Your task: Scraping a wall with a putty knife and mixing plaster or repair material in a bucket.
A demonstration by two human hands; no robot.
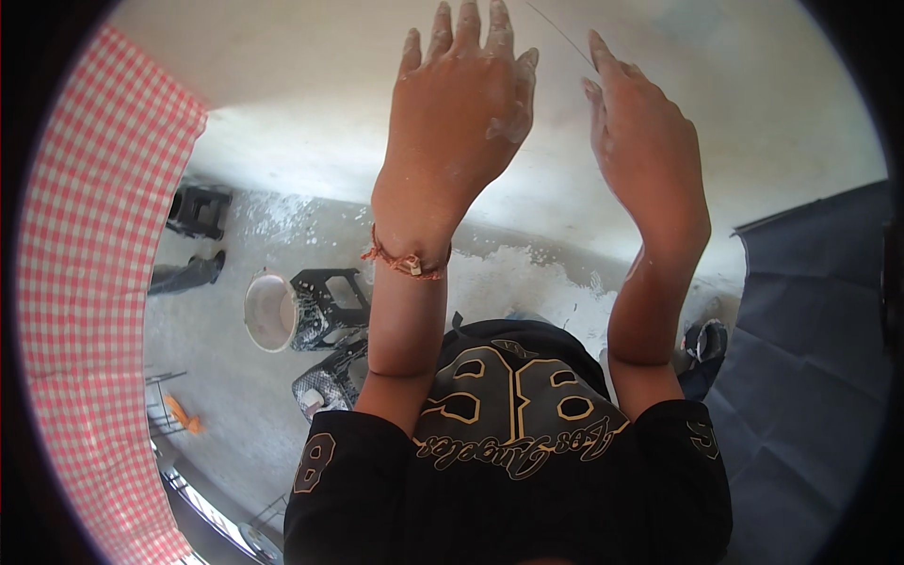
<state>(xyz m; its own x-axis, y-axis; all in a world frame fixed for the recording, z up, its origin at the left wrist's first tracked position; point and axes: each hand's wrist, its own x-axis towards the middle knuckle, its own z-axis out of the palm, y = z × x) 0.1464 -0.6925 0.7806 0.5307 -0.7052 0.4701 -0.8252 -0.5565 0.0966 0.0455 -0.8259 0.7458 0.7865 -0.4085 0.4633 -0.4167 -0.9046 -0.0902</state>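
My left hand point(466, 104) is raised before a pale wall point(311, 85), its fingers stretched and spread. White powdery residue coats its fingertips and thumb. A reddish braided bracelet point(407, 263) circles that wrist. My right hand point(648, 141) is raised to its right, turned partly edge-on, its index finger and thumb apart and dusted white. From the gap between them a thin dark line point(562, 34) runs up and left; whether it is a thread or a mark on the wall I cannot tell. No other thing shows in either hand. Whether the fingers touch the wall is unclear.
Red-and-white checked cloth point(113, 282) hangs at left; a dark sheet point(800, 377) hangs at right. On the white-splattered floor point(226, 377) are a bucket point(270, 313) and dark plastic stools point(331, 306). Another person's leg and shoe point(193, 273) show at left.
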